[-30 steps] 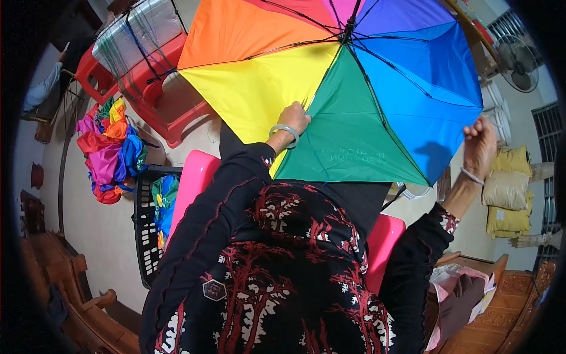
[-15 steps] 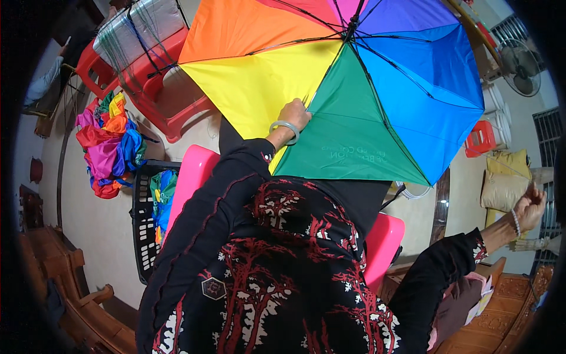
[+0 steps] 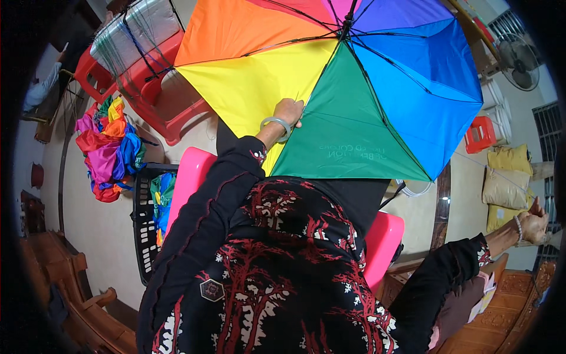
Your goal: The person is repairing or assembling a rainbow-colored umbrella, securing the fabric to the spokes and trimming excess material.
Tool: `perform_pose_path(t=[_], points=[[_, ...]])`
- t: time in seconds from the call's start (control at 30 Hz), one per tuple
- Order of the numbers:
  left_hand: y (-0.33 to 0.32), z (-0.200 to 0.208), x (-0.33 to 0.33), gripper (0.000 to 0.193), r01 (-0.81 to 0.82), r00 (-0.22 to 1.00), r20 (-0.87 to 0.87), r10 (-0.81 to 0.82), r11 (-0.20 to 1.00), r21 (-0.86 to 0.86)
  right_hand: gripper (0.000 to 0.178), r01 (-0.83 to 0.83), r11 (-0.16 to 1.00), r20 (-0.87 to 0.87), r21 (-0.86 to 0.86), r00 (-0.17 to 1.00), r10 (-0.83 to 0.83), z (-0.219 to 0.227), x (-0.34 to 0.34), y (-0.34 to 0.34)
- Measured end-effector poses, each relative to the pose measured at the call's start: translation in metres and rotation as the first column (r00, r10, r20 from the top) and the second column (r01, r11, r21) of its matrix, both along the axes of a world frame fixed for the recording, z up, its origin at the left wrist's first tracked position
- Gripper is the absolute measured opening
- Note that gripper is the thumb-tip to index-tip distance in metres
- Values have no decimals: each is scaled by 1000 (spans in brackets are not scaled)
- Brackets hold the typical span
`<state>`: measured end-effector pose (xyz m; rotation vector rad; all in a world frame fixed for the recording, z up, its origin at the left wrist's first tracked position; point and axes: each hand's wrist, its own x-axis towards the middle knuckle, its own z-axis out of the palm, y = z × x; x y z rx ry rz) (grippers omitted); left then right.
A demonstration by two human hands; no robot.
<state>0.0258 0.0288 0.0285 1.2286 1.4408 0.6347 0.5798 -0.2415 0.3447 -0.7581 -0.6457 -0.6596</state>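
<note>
An open rainbow umbrella (image 3: 348,112) lies with its ribs facing me, its lower edge by my lap. My left hand (image 3: 289,112) is closed on an umbrella rib at the seam between the yellow and green panels. A thin pointed piece sticks up from those fingers; I cannot make out what it is. From near this hand a fine thread (image 3: 471,160) crosses the green and blue panels and runs out toward my right hand (image 3: 533,224). That hand is stretched far to the right, its fingers pinched together at the thread's end.
Bunched colourful umbrellas (image 3: 112,147) and a black basket (image 3: 143,218) stand at left. Behind them, a red stool (image 3: 156,88) bears a silvery box (image 3: 138,32) with hanging cords. On the right are stuffed sacks (image 3: 506,186), a red stool (image 3: 480,134), a fan (image 3: 519,62) and wooden furniture (image 3: 501,301).
My right hand has dropped lower at the far right, the thread still stretching toward it. My left hand and the umbrella have shifted slightly left.
</note>
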Motion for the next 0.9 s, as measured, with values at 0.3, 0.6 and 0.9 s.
perform_pose_path(t=[0.3, 0.6, 0.9], points=[[-5, 2, 5, 28, 76, 962, -272, -31, 985, 156, 18, -50, 998, -69, 32, 996, 52, 4, -17, 2], [-2, -16, 8, 24, 65, 947, -321, 19, 966, 249, 15, -69, 996, 54, 54, 996, 66, 26, 16, 26], [-2, -21, 12, 21, 108, 907, -415, 76, 909, 402, 16, -434, 866, 323, -250, 806, 497, 26, -66, 119]])
